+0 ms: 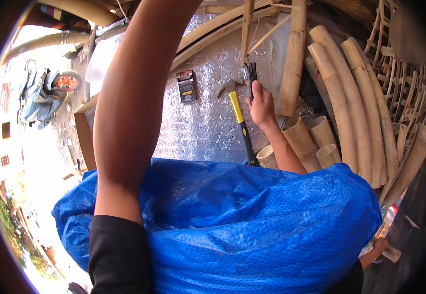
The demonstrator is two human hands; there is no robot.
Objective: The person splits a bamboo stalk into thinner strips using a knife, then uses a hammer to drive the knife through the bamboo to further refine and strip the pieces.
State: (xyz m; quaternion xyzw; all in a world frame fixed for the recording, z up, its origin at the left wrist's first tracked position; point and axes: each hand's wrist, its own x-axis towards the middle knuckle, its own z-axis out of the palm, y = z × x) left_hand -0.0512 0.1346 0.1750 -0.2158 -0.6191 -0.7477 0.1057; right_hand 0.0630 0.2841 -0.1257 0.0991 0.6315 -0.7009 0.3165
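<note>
My right hand [262, 105] is closed around a slim bundle of dark strips [250, 72] held upright. Its forearm disappears behind the blue woven plastic sheet [252, 215] in front of me. Just left of the hand lies a claw hammer [236, 107] with a yellow and black handle, its head close to the bundle. Farther left, a small dark pack [186, 87], like a cigarette pack, rests on the silvery surface [198, 134]. My raised left arm [129, 98], large and near, runs past the upper edge, so its hand is out of sight.
Bamboo poles [340, 98] and short bamboo tubes [301, 137] crowd the right, beside a bamboo lattice [404, 83]. At lower right, a smaller hand [380, 245], seemingly another person's, touches a bamboo piece [391, 254]. A motorbike [51, 93] stands outside at left.
</note>
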